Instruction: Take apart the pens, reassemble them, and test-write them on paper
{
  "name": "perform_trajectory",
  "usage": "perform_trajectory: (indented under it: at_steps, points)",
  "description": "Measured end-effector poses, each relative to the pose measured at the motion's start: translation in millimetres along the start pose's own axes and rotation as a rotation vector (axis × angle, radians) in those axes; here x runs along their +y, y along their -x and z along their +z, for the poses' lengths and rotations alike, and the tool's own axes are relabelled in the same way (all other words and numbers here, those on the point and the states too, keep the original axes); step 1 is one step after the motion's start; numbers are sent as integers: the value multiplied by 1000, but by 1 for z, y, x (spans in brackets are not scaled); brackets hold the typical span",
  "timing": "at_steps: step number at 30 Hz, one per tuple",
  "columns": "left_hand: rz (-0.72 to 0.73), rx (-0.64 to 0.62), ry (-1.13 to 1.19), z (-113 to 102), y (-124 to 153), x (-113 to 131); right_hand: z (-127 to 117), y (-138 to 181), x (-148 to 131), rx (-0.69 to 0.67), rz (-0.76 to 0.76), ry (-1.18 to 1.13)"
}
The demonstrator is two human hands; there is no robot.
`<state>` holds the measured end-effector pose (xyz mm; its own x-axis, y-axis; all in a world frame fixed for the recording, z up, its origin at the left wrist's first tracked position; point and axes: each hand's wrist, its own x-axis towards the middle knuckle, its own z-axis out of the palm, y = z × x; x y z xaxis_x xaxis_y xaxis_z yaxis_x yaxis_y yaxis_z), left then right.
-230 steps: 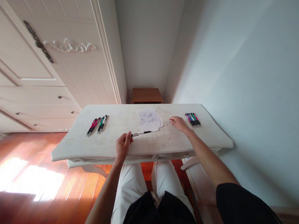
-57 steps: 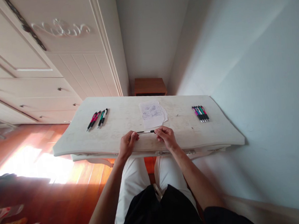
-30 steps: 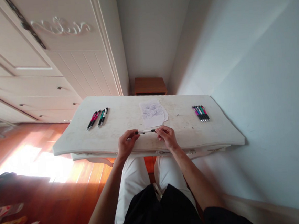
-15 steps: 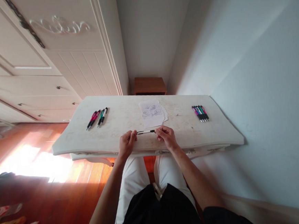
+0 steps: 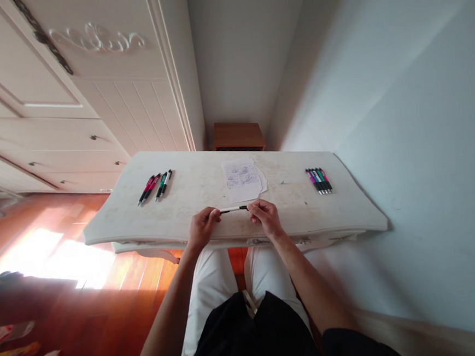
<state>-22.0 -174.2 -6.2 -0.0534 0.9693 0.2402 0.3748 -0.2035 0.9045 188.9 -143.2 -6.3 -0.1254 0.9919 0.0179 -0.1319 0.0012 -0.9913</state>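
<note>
A white pen (image 5: 232, 208) with black ends lies level between my hands, just above the front part of the white table (image 5: 175, 221). My left hand (image 5: 203, 224) pinches its left end. The fingers of my right hand (image 5: 265, 216) are closed on the black right end. Beyond the pen rests a sheet of paper (image 5: 241, 180) covered in scribbles, with a second torn sheet partly under it. What the fingertips cover of the pen is hidden.
On the table's left lie pink pens (image 5: 148, 189) beside a green pen (image 5: 161, 185) and a white pen (image 5: 166, 182). A row of several coloured pens (image 5: 319, 181) lies on the right. A white cabinet (image 5: 134, 115) stands left, a wall (image 5: 425, 157) right, a wooden box (image 5: 239, 135) behind.
The pen has turned slightly between my fingers, so its clip now shows along the lower side near my left hand. Both hands stay in nearly the same place.
</note>
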Motion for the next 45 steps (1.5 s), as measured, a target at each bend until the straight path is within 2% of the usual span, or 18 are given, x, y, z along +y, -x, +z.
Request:
perform_trajectory:
  at_steps: [8,14,18,29,34,40,45]
  points:
    - [-42,48,-36,4,-1,1,0,1,-3,-23,-9,1]
    - [-26,11,132,3,-3,-1,1,0,0,7,-40,-42]
    - [-24,63,191,5,-2,-10,2,0,2,47,-16,-56]
    - [-23,103,9,0,0,5,2,-1,2,50,-7,-44]
    - [-35,112,8,1,0,-1,2,0,3,57,-11,-55]
    - [-82,211,174,6,-2,-15,1,-1,6,92,-31,-85]
    - [-115,290,263,6,-5,-10,2,-3,6,116,-41,-119]
